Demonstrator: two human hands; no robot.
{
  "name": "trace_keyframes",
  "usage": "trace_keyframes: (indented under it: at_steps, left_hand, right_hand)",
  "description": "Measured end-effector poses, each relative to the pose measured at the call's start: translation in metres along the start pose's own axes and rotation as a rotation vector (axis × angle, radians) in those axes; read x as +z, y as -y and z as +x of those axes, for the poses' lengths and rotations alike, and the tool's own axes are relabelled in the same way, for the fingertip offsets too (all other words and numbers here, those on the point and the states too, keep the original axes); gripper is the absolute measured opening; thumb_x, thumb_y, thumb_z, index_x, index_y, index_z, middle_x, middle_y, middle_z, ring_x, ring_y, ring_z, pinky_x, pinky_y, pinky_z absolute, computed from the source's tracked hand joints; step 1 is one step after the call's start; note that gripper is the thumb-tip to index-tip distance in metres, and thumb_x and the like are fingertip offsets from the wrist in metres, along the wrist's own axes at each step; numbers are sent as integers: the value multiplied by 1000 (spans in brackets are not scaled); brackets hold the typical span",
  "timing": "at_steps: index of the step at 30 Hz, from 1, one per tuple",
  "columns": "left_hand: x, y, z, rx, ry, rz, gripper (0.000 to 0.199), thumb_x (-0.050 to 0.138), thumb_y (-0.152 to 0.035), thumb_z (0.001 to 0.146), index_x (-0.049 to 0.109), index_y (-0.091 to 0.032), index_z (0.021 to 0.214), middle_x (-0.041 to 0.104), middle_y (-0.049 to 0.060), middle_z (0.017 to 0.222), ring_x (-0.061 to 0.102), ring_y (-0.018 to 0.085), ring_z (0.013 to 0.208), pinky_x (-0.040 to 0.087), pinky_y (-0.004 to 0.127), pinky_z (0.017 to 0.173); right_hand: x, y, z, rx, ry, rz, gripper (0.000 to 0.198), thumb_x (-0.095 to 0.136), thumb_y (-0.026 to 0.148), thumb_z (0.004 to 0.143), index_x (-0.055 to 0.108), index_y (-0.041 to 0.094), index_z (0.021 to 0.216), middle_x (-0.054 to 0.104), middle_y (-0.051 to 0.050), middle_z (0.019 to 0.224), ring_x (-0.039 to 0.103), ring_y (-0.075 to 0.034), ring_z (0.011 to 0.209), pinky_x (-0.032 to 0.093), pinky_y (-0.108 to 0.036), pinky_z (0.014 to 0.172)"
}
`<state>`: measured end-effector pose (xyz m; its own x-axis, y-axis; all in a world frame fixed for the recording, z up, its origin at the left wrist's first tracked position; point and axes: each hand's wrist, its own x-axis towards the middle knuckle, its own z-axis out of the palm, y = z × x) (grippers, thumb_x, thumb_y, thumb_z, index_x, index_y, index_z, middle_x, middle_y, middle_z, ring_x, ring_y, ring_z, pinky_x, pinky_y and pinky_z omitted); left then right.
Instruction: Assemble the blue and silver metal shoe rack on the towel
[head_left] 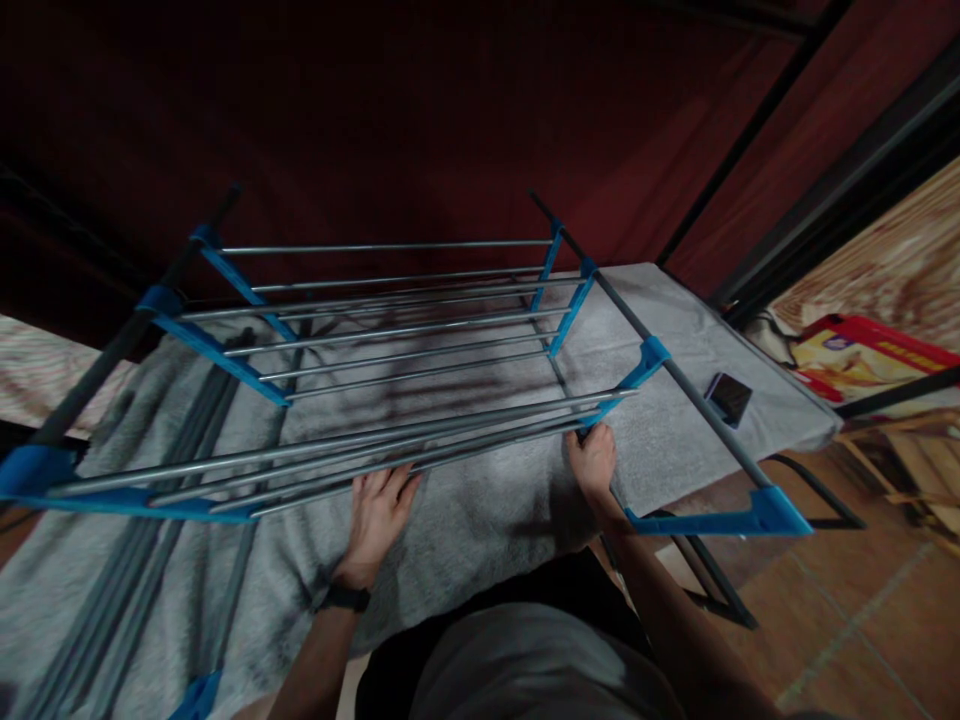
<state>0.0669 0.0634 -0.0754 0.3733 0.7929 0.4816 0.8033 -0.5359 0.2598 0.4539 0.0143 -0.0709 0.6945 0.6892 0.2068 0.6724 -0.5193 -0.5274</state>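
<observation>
A rack (420,330) of thin grey metal rods and blue plastic brackets stands on a grey blanket. Its nearest tier of rods slopes between a blue bracket at the left and another blue bracket (611,397) at the right. My left hand (382,515), below a dark wristband, has its fingers at the lowest metal rod (457,455) of that tier, fingertips partly hidden behind it. At the lower end of the right bracket, my right hand (594,460) is closed around the bracket where the rod meets it. One more blue bracket (720,522) at the front right bears no rods.
Several loose grey tubes (142,570) lie on the blanket (465,530) at the left, near a blue part (196,695). A phone-like dark object (729,400) rests at the right. Beyond it are a red and yellow package (862,350) and a tiled floor (862,620). Dark red fabric (390,120) hangs behind.
</observation>
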Motion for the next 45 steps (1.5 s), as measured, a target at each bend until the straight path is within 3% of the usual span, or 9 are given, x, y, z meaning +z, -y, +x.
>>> trace_keyframes:
  at_steps: [10,13,19,22,26,32,37,41,45]
  left_hand:
    - [-27,2,-17,-185,23,32,32,47,-32,103,71,-25,124,72,9,114,63,27,112,42,46,106]
    - [-36,10,-32,-341,-93,51,28,48,-32,102,73,-24,111,70,10,112,63,27,109,44,46,103]
    - [-56,43,-59,-815,-408,2,13,57,-33,91,64,-23,91,60,7,95,60,26,99,50,44,95]
    - [-66,59,-64,-919,-532,-4,17,62,-30,84,60,-20,98,60,9,102,57,29,109,49,49,103]
    - [-73,69,-63,-946,-587,-7,30,64,-26,80,57,-18,108,60,10,111,56,29,115,47,53,109]
    - [-77,48,-53,-812,-619,26,26,59,-31,93,58,-17,115,60,14,115,58,28,112,53,48,96]
    - [-93,15,-39,-420,-545,133,25,57,-23,96,61,-17,119,63,17,118,58,32,119,47,55,105]
    - [-109,-11,-10,-40,-512,213,44,69,-15,88,58,-21,131,63,16,121,60,32,122,47,51,104]
    - [-118,-34,34,135,-438,258,60,74,-18,87,53,-27,142,64,14,128,60,33,128,46,51,107]
  right_hand:
    - [-4,-15,1,-43,54,-19,35,47,54,89,47,22,102,63,-24,112,60,-39,112,48,-57,96]
    - [-2,-19,2,-49,60,-7,42,44,59,89,48,20,104,63,-25,113,60,-41,112,48,-59,96]
    - [-3,-17,1,-33,64,-59,59,38,66,90,53,12,111,62,-30,114,60,-44,112,48,-59,98]
    - [-4,-15,2,-13,89,-89,65,39,67,91,53,10,117,61,-30,116,61,-43,113,48,-57,99]
    - [-5,-16,1,-9,99,-90,67,40,68,91,52,9,119,61,-30,118,60,-44,115,47,-56,100]
    - [-4,-17,0,-34,71,-39,61,39,68,90,52,13,112,61,-32,117,60,-46,114,47,-61,98]
    - [-5,-14,1,-42,76,-5,51,41,63,89,51,17,107,63,-29,114,60,-43,114,47,-60,99]
    - [-5,-9,1,-38,79,-18,42,46,54,88,52,16,107,63,-26,113,60,-42,114,47,-56,101]
    - [-4,-5,-1,-33,29,21,35,48,50,87,51,19,103,63,-23,109,61,-40,111,49,-56,100]
